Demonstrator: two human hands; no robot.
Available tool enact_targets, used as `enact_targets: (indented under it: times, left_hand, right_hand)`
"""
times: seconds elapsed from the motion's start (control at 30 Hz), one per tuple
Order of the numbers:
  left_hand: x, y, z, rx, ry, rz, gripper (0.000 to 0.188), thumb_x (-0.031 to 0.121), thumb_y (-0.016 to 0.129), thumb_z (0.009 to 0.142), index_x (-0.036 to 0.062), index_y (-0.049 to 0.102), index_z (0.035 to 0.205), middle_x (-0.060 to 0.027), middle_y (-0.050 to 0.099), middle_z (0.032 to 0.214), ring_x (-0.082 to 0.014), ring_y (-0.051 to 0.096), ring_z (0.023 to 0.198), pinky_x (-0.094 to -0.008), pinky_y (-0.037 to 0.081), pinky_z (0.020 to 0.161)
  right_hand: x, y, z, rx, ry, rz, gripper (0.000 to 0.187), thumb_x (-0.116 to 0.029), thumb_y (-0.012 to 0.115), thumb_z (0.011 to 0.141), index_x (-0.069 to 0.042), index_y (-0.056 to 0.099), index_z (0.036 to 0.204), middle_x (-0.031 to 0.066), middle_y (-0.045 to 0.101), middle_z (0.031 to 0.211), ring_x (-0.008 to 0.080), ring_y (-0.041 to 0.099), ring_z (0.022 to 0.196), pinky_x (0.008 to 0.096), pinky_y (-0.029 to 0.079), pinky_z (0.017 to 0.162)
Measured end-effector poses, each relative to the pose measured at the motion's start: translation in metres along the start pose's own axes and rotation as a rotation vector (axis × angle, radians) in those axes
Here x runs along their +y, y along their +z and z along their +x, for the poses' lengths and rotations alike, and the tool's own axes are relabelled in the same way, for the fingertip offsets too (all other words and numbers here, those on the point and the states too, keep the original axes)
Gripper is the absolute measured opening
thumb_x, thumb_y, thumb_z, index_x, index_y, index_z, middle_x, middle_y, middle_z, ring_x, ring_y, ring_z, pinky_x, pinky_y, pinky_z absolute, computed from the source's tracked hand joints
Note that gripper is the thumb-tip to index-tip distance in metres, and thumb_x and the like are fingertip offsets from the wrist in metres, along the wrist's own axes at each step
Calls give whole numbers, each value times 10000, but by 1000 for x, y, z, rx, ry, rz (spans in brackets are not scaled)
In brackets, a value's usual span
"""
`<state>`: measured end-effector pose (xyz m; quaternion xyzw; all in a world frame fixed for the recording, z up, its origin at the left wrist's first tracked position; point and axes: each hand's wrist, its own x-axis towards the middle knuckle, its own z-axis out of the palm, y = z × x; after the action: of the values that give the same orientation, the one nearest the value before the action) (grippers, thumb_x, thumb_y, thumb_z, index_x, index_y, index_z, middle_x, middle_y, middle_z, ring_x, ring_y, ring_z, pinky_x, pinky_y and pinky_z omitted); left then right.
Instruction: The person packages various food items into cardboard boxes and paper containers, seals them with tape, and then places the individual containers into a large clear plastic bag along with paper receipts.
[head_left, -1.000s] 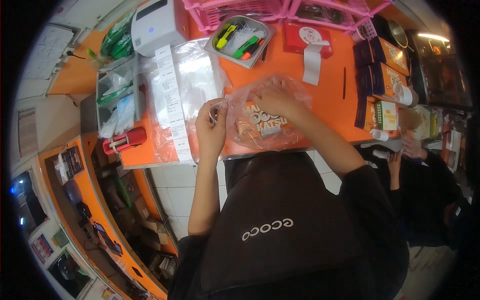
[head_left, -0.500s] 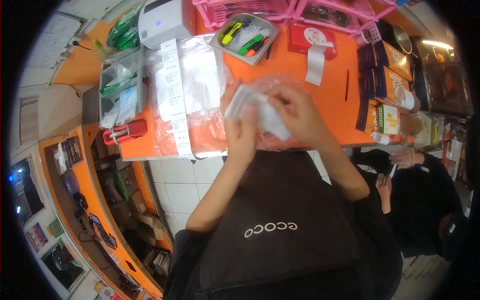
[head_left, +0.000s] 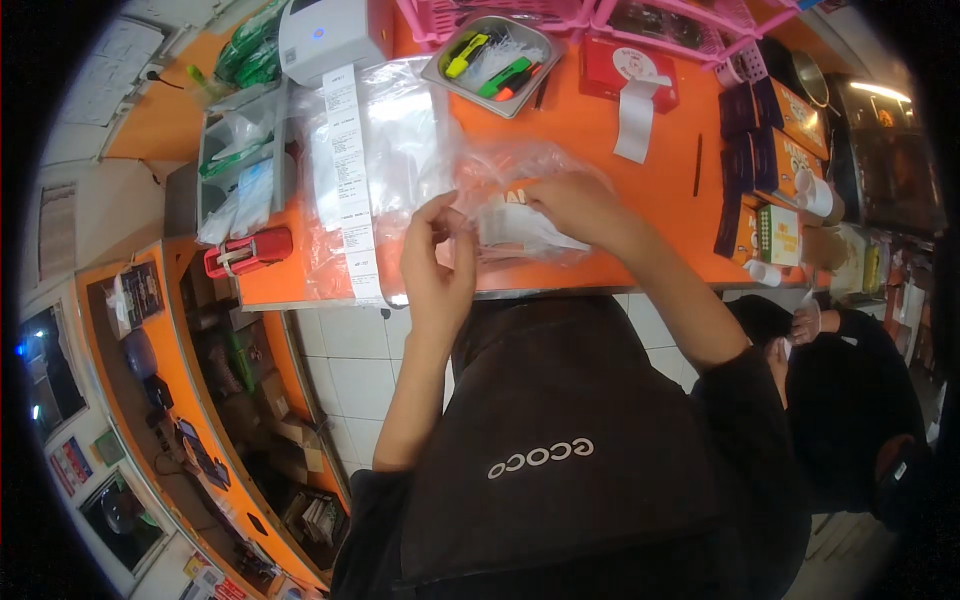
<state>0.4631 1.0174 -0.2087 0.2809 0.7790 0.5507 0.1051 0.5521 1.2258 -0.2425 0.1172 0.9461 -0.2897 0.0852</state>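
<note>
A clear plastic bag (head_left: 560,160) lies crumpled on the orange counter in front of me. Within it, or just under its film, is a flat white packet (head_left: 508,226) with orange print. My right hand (head_left: 578,208) reaches over from the right, its fingers closed on the packet's upper edge; the fingertips are partly hidden. At the bag's left side my left hand (head_left: 440,255) is raised with curled fingers, thumb and fingertips pinched together at the film's edge.
Left of the hands, a long printed receipt (head_left: 350,190) hangs from a white printer (head_left: 335,40) across more clear bags (head_left: 410,150). A metal tray (head_left: 500,105) of highlighters stands behind. A red box (head_left: 610,85), dark boxes (head_left: 740,165) and a red stapler-like tool (head_left: 250,252) surround the area. Another person's hands (head_left: 808,325) show at right.
The white packet, held up between both hands before, is now lower and at the clear bag. My left hand has let go of it and moved left; my right hand stays on it.
</note>
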Motion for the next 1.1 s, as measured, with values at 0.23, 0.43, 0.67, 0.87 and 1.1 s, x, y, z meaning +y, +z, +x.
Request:
enact_targets:
  times: [0.23,0.43,0.67,0.87,1.1]
  left_hand:
    - [-48,45,-2,-251,13,-493,353,-30,546,950,24,505,1297,-49,569,1049,-118,547,998,-288,454,913]
    - [-74,83,-2,-349,-124,-454,322,-10,491,986,26,464,1305,-81,538,1059,-154,526,934,-330,464,843]
    - [-63,95,-3,-469,279,220,292,97,600,966,38,547,1247,-156,615,1090,-319,574,1027,-438,431,917]
    - [-55,111,3,-559,591,756,384,207,637,926,173,588,1305,-71,625,1053,-284,562,1095,-485,407,911]
    - [-53,113,10,-570,637,777,395,232,613,935,176,586,1325,-78,615,1068,-306,571,1070,-521,396,913]
  right_hand:
    - [4,1,20,-42,2,103,350,-297,503,976,-80,714,1152,167,702,1139,328,687,973,420,542,849]
    - [19,-2,-5,237,-91,7,300,-226,630,901,-71,703,1147,145,679,1113,315,649,1042,418,510,909]
    - [64,26,-74,838,249,-97,218,-167,734,821,-19,683,972,165,673,964,339,662,937,446,519,816]
    - [108,4,-119,551,514,467,223,-176,710,891,11,646,995,119,665,826,239,649,780,357,515,754]
    - [49,-46,-128,629,121,1101,117,-78,613,970,-26,618,1075,32,662,978,120,637,854,298,515,777]
